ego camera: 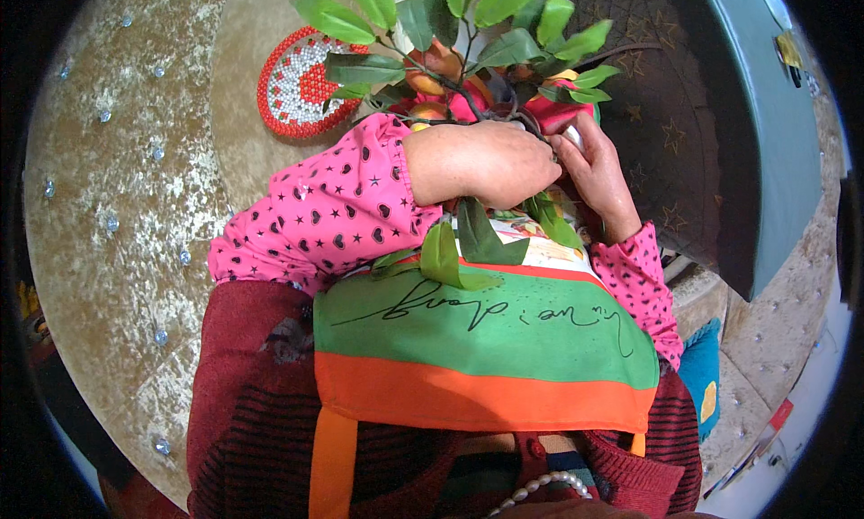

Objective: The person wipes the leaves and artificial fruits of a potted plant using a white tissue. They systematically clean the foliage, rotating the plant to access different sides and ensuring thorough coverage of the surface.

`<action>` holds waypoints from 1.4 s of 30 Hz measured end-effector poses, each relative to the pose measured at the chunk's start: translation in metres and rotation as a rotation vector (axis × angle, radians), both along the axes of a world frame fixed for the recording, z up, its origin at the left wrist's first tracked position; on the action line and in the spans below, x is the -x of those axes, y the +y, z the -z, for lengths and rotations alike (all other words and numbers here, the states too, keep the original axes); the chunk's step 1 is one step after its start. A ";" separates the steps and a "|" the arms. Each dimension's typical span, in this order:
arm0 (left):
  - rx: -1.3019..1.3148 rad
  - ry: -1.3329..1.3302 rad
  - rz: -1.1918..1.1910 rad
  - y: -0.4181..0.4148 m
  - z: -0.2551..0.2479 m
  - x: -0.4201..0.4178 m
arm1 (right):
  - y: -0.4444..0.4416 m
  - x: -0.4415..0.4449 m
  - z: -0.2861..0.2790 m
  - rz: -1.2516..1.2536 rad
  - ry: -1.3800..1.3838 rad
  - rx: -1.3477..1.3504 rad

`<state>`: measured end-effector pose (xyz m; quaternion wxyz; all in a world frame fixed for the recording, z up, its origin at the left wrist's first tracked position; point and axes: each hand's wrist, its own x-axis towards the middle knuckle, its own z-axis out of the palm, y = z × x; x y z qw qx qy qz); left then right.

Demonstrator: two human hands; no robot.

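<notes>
My left hand [491, 163], in a pink patterned sleeve cuff, reaches across in front of me with its fingers curled at dark stems of an artificial leafy branch [459, 87]; whether it grips a stem cannot be told. Close against it on the right, my right hand [597, 165] pinches a small white object [574, 138] between thumb and fingers. Orange-yellow artificial fruits [425, 82] hang among the green leaves, with bright pink fabric [557, 113] behind them. Below the hands, more leaves [491, 239] lie over my green and orange apron [472, 323].
A round beaded mat [300, 87] in red and white lies at the upper left on a tan plush sofa [135, 202]. A dark quilted cloth [648, 134] with star outlines and a grey-green panel edge [756, 148] stand at the right. A teal cushion [698, 377] is at the lower right.
</notes>
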<state>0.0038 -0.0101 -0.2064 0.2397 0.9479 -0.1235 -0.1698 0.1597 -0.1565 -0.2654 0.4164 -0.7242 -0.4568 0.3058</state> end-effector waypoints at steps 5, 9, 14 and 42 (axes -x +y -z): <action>0.010 0.017 0.028 0.000 -0.007 -0.004 | 0.021 -0.017 0.032 0.159 -0.211 -0.029; 0.007 0.007 -0.001 0.001 -0.008 0.001 | 0.014 -0.023 0.011 0.286 0.494 -0.107; 0.048 -0.037 -0.013 0.001 0.003 0.002 | -0.016 -0.012 -0.022 0.038 0.422 0.092; 0.110 -0.186 -0.088 0.002 0.015 0.009 | -0.016 0.013 0.003 -0.012 0.029 -0.129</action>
